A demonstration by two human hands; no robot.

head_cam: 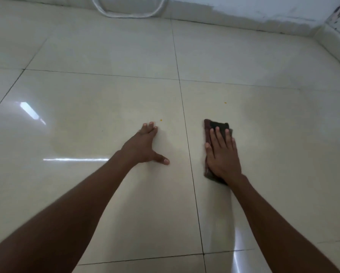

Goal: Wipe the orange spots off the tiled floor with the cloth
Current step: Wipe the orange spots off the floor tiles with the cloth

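Observation:
My right hand (222, 154) lies flat with fingers spread on a dark folded cloth (217, 125), pressing it onto the cream tiled floor (106, 95). The cloth pokes out beyond my fingertips and under my wrist. My left hand (145, 146) rests open on the floor to the left of a grout line, thumb splayed, holding nothing. One small orange spot (161, 120) sits just right of my left fingertips. Another orange spot (225, 102) lies on the right tile, a short way beyond the cloth.
A white looped hose or cord (125, 14) lies at the far wall. A low tiled skirting (244, 24) runs along the back, and a raised ledge (334, 44) with a speckled surface stands at the far right corner. Dark grout lines cross the glossy tiles.

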